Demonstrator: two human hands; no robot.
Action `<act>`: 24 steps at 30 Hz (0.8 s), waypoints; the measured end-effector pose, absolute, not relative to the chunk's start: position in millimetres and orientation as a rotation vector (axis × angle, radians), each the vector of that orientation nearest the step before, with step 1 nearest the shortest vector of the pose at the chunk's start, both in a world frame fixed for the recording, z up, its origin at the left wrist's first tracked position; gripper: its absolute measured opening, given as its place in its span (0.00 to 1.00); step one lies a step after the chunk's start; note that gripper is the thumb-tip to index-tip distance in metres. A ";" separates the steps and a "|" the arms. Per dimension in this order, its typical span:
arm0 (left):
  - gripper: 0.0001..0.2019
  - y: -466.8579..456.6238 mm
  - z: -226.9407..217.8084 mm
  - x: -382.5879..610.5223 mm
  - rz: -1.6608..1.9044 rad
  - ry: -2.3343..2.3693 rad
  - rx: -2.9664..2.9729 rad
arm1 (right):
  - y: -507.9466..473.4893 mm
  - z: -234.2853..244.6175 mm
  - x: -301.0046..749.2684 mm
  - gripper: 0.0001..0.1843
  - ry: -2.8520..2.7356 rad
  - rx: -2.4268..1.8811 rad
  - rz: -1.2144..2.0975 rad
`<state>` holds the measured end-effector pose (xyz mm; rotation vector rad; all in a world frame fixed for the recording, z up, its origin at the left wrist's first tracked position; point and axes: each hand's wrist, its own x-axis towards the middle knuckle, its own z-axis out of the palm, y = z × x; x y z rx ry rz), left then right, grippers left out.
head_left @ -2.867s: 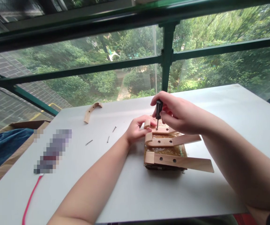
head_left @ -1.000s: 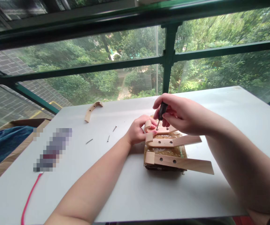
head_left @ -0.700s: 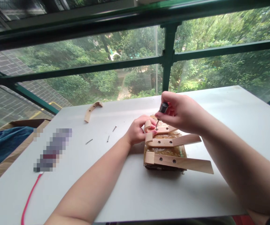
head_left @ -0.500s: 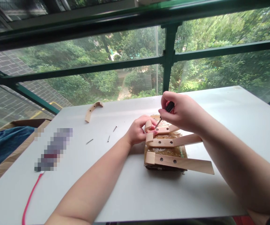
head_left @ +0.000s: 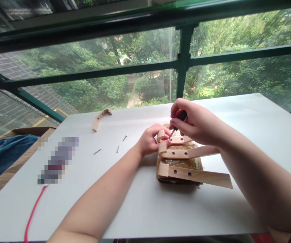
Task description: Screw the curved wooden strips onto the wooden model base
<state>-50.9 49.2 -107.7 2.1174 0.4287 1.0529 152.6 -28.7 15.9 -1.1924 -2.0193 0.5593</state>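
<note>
My right hand (head_left: 198,121) is wrapped round the black handle of a screwdriver (head_left: 183,116). Its tip slants down to a screw hole in the farthest wooden hook (head_left: 177,140). The curved end of that hook is pinched between the fingers of my left hand (head_left: 150,141). Under the hook lies a block wrapped in brown tape (head_left: 179,163). Nearer to me, a second wooden hook (head_left: 202,151) and a third wooden hook (head_left: 206,177) lie across the block, each with two dark screw heads showing. My right hand and wrist cover part of the farthest hook.
A loose wooden hook (head_left: 99,118) with two holes lies at the table's far left. Several screws (head_left: 97,152) are scattered left of my hands. A blurred-out object with a red strap (head_left: 34,206) lies farther left, beside a cardboard box (head_left: 21,162) holding blue cloth.
The fingers of my right hand have shifted slightly left around the screwdriver handle, while its tip stays at the farthest hook. My left hand keeps its place. The view has shifted slightly.
</note>
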 end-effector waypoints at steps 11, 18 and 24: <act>0.09 50.1 -106.7 -49.1 0.950 0.410 2.022 | -27.0 13.6 151.3 0.05 -1.962 -1.200 0.580; 0.10 49.1 -108.6 -49.0 0.977 0.458 1.986 | -28.5 16.1 151.9 0.05 -1.975 -1.197 0.530; 0.10 46.9 -107.1 -47.2 1.024 0.472 1.972 | -30.8 20.3 154.1 0.05 -1.944 -1.186 0.520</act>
